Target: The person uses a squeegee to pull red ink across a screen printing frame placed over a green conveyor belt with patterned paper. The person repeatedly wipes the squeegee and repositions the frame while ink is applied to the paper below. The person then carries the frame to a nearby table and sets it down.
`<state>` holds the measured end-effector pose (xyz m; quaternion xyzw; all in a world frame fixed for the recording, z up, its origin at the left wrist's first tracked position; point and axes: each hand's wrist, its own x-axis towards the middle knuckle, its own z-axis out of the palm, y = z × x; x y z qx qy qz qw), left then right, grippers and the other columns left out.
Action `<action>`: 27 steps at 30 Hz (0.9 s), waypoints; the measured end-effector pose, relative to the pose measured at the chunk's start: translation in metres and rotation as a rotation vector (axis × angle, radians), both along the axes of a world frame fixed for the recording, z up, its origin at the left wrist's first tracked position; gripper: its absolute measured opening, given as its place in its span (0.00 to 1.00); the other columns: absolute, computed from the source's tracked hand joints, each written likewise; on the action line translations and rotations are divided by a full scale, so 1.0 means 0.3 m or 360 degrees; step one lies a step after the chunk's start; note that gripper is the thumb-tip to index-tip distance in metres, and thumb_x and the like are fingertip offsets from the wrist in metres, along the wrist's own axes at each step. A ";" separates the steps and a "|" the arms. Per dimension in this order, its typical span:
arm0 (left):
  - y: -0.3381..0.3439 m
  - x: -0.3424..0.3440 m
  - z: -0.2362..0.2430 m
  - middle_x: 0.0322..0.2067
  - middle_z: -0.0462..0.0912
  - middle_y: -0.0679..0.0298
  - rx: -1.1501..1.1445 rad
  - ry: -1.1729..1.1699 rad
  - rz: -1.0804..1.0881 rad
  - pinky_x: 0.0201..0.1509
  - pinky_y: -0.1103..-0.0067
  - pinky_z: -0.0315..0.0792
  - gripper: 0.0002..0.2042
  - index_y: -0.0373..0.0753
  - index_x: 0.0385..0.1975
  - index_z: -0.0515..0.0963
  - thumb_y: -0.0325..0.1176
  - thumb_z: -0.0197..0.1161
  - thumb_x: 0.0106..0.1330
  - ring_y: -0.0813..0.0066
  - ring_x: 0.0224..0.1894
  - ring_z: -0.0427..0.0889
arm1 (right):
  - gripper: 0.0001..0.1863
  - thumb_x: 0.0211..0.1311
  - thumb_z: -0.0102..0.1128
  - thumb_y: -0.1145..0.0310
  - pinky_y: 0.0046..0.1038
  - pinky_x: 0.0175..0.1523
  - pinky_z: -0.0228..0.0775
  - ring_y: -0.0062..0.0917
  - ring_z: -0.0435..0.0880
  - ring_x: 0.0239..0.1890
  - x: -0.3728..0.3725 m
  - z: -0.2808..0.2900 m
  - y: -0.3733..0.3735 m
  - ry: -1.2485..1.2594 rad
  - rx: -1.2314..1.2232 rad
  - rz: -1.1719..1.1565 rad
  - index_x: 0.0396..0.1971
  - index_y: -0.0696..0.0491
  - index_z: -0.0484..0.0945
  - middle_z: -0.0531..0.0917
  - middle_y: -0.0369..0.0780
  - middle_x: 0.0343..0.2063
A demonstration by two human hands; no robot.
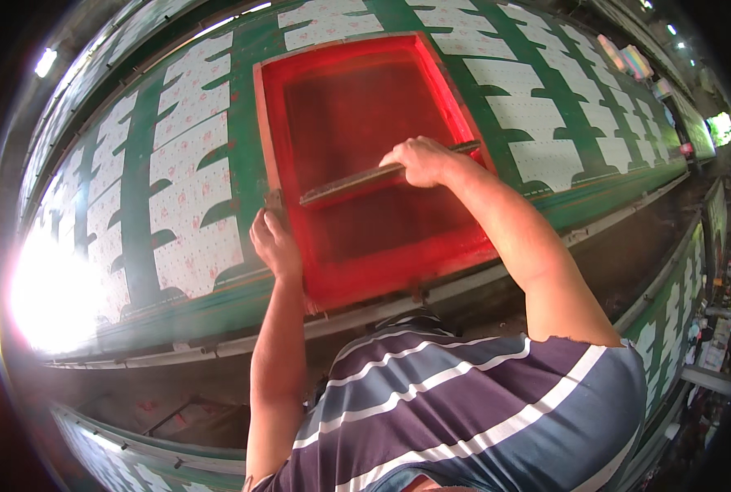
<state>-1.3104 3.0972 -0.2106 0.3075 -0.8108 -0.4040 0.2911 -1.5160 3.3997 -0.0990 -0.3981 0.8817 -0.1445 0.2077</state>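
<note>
A screen printing frame with red mesh and red ink smeared along its inner sides lies flat on the green printing table in front of me. My right hand is closed around a long squeegee, which lies slantwise across the mesh, its left end nearer to me than its right. The fingers of my right hand hide part of the squeegee's middle. At the frame's left edge, near its lower corner, my left hand grips the frame, its fingers curled over the side.
White cut fabric pieces with small reddish prints lie in rows on the green table left of the frame. More white pieces lie to the right. A rail runs along the table's near edge. Another table with white pieces stands behind at right.
</note>
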 end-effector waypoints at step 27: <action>-0.017 -0.047 -0.012 0.53 0.92 0.46 -0.0064 -0.0389 0.0133 0.67 0.58 0.80 0.34 0.33 0.60 0.87 0.51 0.83 0.59 0.46 0.59 0.90 | 0.31 0.51 0.59 0.82 0.44 0.75 0.75 0.42 0.84 0.66 0.710 -0.112 0.433 0.0191 -0.0768 0.0092 0.58 0.52 0.90 0.89 0.46 0.60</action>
